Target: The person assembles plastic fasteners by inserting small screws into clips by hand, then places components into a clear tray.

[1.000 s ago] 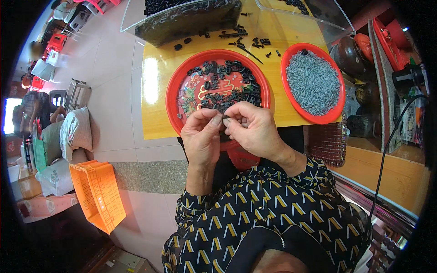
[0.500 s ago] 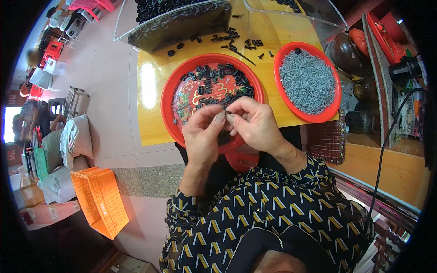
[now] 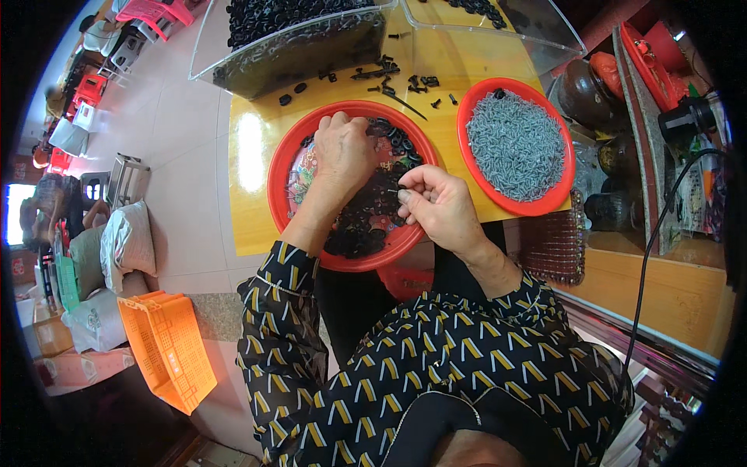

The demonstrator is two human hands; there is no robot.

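I see bare yellow table (image 3: 249,179) at centre left, open for a pass. Upper frame is blocked by a clear bin (image 3: 303,47) and scattered black parts (image 3: 389,78). Two red trays (image 3: 280,167) (image 3: 560,194) fill the centre (nearly touching), with little gap between.

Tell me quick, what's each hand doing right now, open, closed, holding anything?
Left hand: palm down in the red bowl on the small black parts; grip cannot be told.
Right hand: fingertips pinched shut on something small; what cannot be told.
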